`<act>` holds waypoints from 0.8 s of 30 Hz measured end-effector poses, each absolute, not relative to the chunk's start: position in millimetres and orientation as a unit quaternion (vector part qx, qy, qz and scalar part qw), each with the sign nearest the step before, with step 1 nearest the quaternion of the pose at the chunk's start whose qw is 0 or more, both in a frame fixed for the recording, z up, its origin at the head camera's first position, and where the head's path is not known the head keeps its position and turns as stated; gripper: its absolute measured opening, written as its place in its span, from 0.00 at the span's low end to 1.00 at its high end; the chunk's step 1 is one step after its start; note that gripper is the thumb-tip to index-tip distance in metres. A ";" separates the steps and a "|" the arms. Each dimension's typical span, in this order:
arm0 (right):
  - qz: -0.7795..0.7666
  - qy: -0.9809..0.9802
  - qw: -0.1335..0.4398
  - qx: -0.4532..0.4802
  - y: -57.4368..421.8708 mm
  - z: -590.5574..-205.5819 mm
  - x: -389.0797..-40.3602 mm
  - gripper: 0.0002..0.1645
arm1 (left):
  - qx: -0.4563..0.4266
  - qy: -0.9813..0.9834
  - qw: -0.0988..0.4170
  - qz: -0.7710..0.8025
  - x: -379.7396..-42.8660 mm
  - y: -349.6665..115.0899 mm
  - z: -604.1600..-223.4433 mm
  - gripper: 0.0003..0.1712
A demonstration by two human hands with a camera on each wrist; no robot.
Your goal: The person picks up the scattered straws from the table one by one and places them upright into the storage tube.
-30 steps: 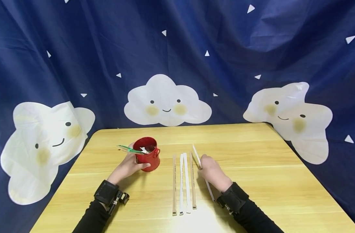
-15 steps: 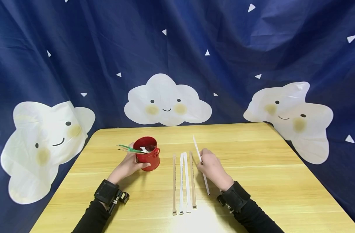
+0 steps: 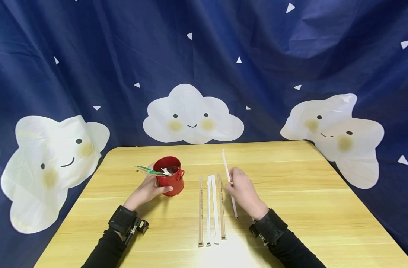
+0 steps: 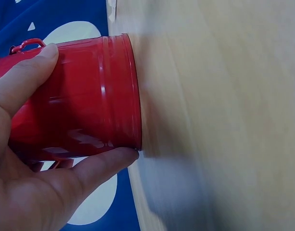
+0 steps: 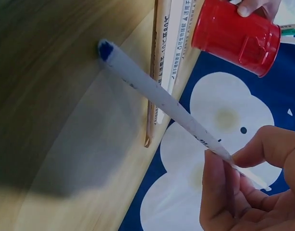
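My left hand (image 3: 152, 188) grips a small red bucket (image 3: 170, 185) on the table, thumb and fingers round its side; the left wrist view shows the red wall (image 4: 85, 91) close up. A green stick-like thing (image 3: 149, 171) and something white show at the bucket's mouth. My right hand (image 3: 242, 191) pinches a white paper-wrapped straw (image 5: 162, 98) between thumb and fingertips, tilted over the table. Just left of it lie several wrapped straws side by side, among them a brown one (image 3: 222, 216) and a white one (image 3: 215, 212).
The wooden table (image 3: 308, 208) has its far edge against a dark blue curtain (image 3: 257, 44) with white smiling clouds. Both wrists wear black straps with cameras.
The white straw in my right hand has risen from the table and swung more upright, its near end moving left and away. The left hand and bucket stay in place.
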State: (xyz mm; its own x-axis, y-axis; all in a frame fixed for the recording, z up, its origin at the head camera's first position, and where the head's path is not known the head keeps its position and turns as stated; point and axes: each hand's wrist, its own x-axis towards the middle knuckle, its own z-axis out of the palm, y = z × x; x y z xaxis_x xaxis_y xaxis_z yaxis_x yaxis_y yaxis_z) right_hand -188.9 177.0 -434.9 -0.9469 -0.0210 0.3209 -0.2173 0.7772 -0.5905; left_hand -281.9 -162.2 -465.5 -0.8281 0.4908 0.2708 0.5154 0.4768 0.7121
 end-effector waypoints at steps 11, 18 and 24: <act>0.348 -0.909 0.207 0.100 169.5 -431.1 -189.0 0.18 | -0.293 -0.859 0.007 -0.421 -283.0 -161.7 -465.5 0.47; 0.379 -0.886 0.245 0.109 163.5 -431.0 -194.0 0.17 | -0.298 -0.857 0.011 -0.419 -282.8 -162.1 -466.1 0.45; 0.422 -0.857 0.267 0.129 155.8 -432.5 -199.1 0.18 | -0.299 -0.857 0.011 -0.420 -282.0 -162.4 -465.9 0.46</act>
State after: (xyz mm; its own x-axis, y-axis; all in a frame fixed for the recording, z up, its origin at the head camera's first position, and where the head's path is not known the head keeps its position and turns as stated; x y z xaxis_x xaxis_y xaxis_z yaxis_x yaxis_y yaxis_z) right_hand -199.1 155.8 -432.5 -0.8246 0.0049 0.5657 -0.4456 0.6104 -0.6548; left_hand -282.0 -162.4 -465.9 -0.8210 0.5033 0.2697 0.5217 0.4692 0.7125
